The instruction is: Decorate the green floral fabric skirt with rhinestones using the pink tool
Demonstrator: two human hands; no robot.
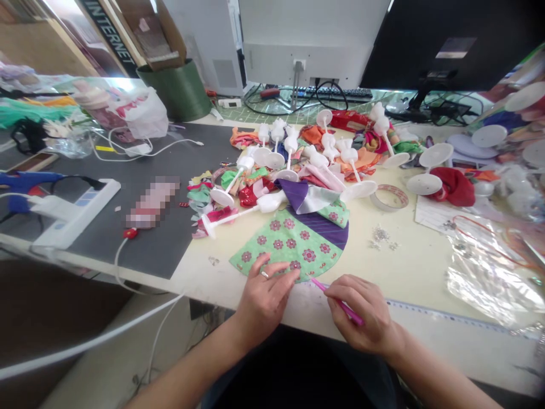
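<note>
My left hand (266, 295) rests with spread fingers on a round green floral cloth (293, 244), which has a purple striped section at its far side. My right hand (360, 312) grips a slim pink pen (338, 302) near the cloth's front edge, and the tip is close to the cloth. Beyond the cloth lie several white plastic doll stands (242, 207) among colourful fabric scraps (323, 136). The pen's tip is partly hidden by my fingers.
A roll of tape (389, 197) and small metal bits (381, 236) lie right of the cloth, with crumpled clear plastic (489, 272) further right. A grey mat (170, 170) with a blue glue gun (25, 184) lies left. A ruler (443, 315) runs along the table's front edge.
</note>
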